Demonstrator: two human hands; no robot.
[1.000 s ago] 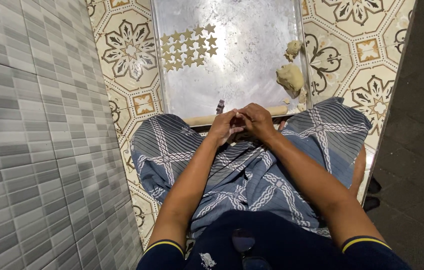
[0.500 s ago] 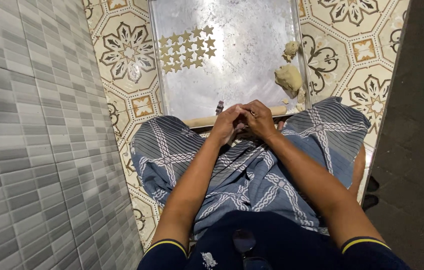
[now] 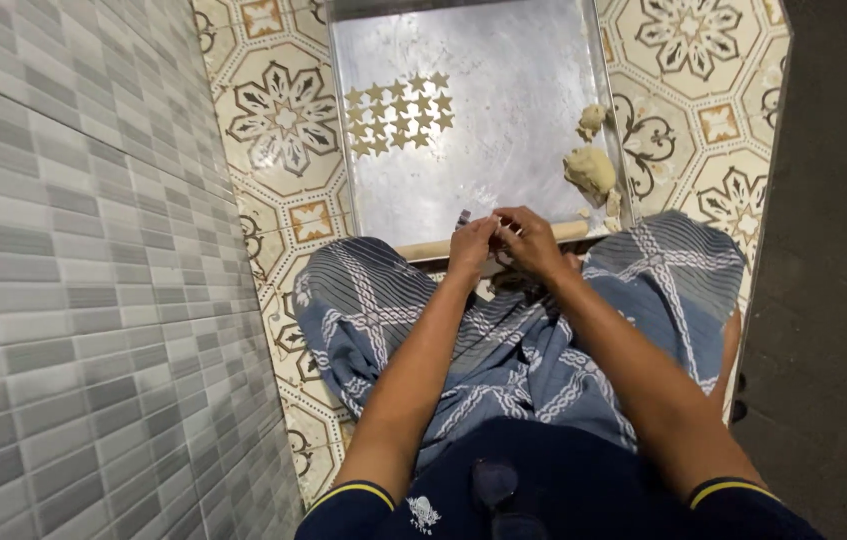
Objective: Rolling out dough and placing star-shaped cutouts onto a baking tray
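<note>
My left hand [image 3: 470, 247] and my right hand [image 3: 533, 242] meet over my lap, just at the near edge of a metal tray [image 3: 503, 130]. The left hand holds a small grey metal cutter [image 3: 463, 217] that sticks up from its fingers. The right hand's fingertips pinch a small pale bit of dough [image 3: 496, 221] against it. Several star-shaped dough pieces [image 3: 398, 115] lie in rows on the tray's left part. A dough lump [image 3: 590, 170] and a smaller lump [image 3: 592, 119] sit at the tray's right edge.
A wooden rolling pin [image 3: 423, 250] lies along the tray's near edge, partly under my hands. A blue patterned cloth [image 3: 373, 300] covers my crossed legs. A grey tiled wall [image 3: 83, 280] stands close on the left, with a patterned tile floor [image 3: 283, 120] around the tray.
Both hands have stayed joined and shifted slightly forward, toward the tray's near edge. The fingers keep working at the small cutter. Tray and dough have not moved.
</note>
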